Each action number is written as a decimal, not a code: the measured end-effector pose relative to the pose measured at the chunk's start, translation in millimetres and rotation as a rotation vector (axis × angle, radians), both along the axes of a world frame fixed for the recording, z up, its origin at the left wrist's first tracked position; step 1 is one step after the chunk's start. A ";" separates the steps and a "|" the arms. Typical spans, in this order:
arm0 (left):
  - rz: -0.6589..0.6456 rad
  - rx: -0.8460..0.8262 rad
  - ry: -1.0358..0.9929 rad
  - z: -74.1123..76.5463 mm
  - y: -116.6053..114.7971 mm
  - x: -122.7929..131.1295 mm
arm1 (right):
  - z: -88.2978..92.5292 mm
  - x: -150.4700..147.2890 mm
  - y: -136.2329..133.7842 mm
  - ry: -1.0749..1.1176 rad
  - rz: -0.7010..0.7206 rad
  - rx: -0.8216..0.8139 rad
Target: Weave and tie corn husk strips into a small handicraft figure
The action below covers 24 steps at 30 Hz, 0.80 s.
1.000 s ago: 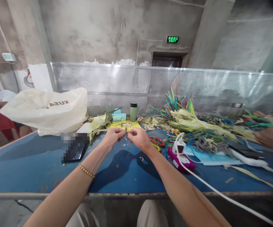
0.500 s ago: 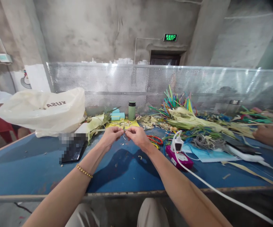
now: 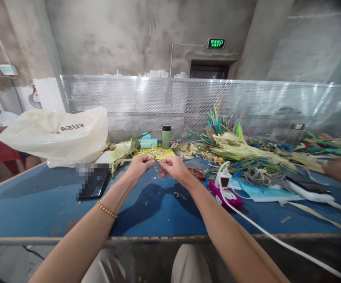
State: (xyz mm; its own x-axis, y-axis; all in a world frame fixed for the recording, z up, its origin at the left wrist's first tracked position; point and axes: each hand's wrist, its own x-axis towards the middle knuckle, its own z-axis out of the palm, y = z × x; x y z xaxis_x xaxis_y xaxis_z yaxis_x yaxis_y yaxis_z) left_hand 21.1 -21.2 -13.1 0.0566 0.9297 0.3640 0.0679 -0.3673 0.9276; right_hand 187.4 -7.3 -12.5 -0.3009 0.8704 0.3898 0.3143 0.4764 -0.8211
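Since half a second ago the left hand (image 3: pixel 141 167) and right hand (image 3: pixel 172 169) have kept their place, raised just above the middle of the blue counter (image 3: pixel 40 204) with fingertips nearly meeting. Both forearms reach forward and converge. Each hand is curled, thumb and forefinger pinching one end of a small thin strip (image 3: pixel 156 166) held between them, too small to identify. A gold bead bracelet (image 3: pixel 107 209) circles the left wrist. A purple power strip (image 3: pixel 227 197) lies near right, and a green cylindrical flask (image 3: pixel 166 137) stands farther back.
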 end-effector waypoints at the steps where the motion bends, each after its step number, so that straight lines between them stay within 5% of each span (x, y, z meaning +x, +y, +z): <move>1: 0.001 0.007 -0.003 0.2 -0.1 0.0 | 1.4 0.6 -0.4 0.009 -0.021 0.013; 17: 0.055 0.076 0.040 -2.1 2.0 2.3 | 5.5 -9.0 -8.5 0.180 0.020 -0.149; 24: 0.039 0.023 0.024 -2.3 0.9 3.8 | 4.2 -8.4 -6.8 0.148 -0.029 -0.021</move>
